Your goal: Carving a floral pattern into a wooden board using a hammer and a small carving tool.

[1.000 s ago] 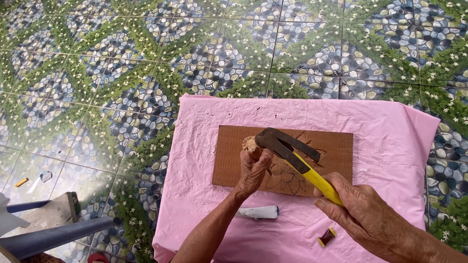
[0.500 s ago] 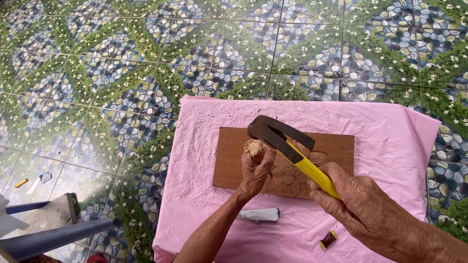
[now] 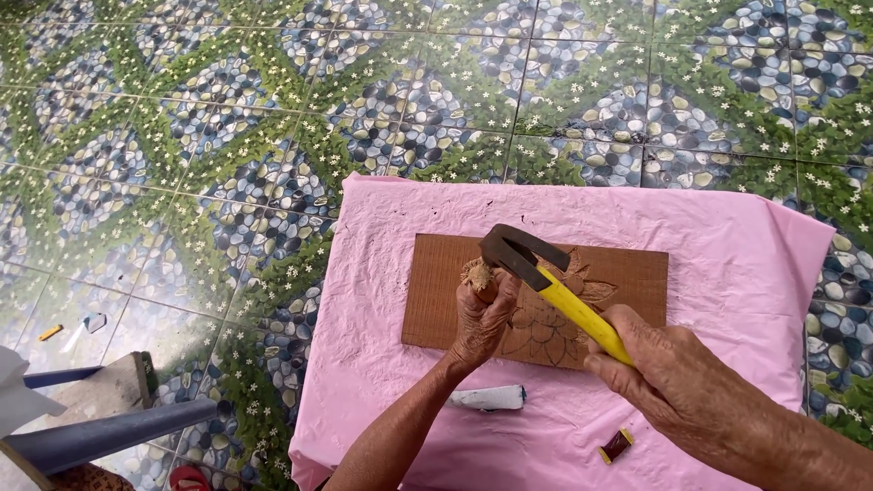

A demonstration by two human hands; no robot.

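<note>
Clenching a chisel (image 3: 476, 275), the left grip (image 3: 482, 318) sits under the right grip's (image 3: 673, 382) hammer (image 3: 546, 277).

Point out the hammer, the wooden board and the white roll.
hammer (image 3: 523, 255), head view, on its dark metal head.
wooden board (image 3: 441, 295), head view, on its bare left part.
white roll (image 3: 489, 397), head view, on its middle.

Your left hand (image 3: 480, 318) and right hand (image 3: 668, 377) are both bare, with no gloves, rings or watch showing. Your forearms are uncovered too, no sleeve reaching into view on either side. The backs of your hands look deeply wrinkled, with raised veins and prominent knuckles.
</note>
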